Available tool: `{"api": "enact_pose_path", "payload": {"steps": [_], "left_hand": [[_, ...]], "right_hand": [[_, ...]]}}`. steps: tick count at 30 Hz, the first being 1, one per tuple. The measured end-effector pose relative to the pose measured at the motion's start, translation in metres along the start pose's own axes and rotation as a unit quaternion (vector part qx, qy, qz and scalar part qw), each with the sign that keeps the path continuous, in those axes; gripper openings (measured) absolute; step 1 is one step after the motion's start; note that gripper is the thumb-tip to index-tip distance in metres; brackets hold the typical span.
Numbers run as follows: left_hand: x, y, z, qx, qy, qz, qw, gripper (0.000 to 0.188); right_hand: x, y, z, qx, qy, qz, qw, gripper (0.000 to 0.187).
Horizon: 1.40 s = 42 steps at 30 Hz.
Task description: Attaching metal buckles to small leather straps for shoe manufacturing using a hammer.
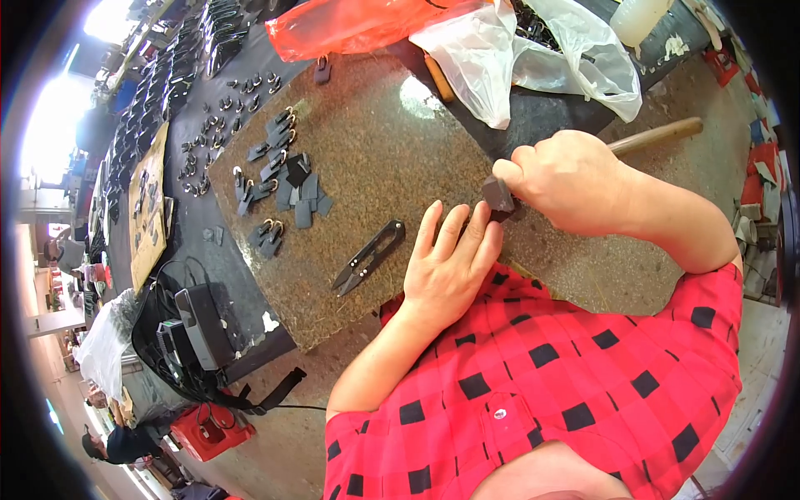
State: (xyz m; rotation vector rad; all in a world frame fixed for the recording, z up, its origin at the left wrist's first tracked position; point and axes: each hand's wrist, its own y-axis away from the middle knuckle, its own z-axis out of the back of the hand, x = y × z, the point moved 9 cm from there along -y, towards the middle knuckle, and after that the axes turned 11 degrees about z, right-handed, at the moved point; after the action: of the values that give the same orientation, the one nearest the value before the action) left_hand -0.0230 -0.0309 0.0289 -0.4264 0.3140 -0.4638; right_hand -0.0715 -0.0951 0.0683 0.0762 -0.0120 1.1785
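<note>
My right hand [575, 179] is wrapped round a hammer. Its wooden handle [658, 136] sticks out to the right, and its dark metal head [497, 194] is low over the edge of the stone slab [375, 125]. My left hand [450, 267] reaches forward with fingers stretched out, its fingertips right beside the hammer head. A small black piece [501, 215] shows under the head by those fingertips; its kind is hard to make out. Left of this hand lie black thread snips [369, 257]. Farther off are dark flat tabs [304, 200], several with metal rings.
Small ringed pieces [221, 121] are scattered on the black tabletop. At the back lie an orange-red plastic bag [350, 29] and a white bag [475, 62] with dark pieces in it. Cardboard [148, 212] is at left; a black bag [204, 329] sits at the table's near-left corner. A person [125, 442] is lower left.
</note>
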Motion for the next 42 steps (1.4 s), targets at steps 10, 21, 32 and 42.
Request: {"api": "enact_pose_path", "payload": {"steps": [10, 21, 32, 42], "left_hand": [[-0.002, -0.003, 0.000, -0.006, -0.008, -0.006, 1.000, 0.026], [-0.005, -0.002, 0.001, -0.019, -0.008, -0.008, 1.000, 0.026], [-0.003, -0.003, 0.005, -0.026, -0.008, -0.001, 1.000, 0.023], [-0.002, -0.012, 0.011, -0.044, 0.049, 0.007, 0.998, 0.025]], "right_hand": [[-0.004, 0.005, 0.002, -0.002, 0.044, -0.035, 0.998, 0.013], [0.004, 0.005, 0.015, -0.038, 0.098, -0.015, 0.994, 0.010], [0.001, 0.017, 0.025, -0.107, 0.109, -0.045, 0.987, 0.013], [-0.010, 0.036, 0.018, -0.200, 0.015, -0.080, 0.976, 0.020]]}}
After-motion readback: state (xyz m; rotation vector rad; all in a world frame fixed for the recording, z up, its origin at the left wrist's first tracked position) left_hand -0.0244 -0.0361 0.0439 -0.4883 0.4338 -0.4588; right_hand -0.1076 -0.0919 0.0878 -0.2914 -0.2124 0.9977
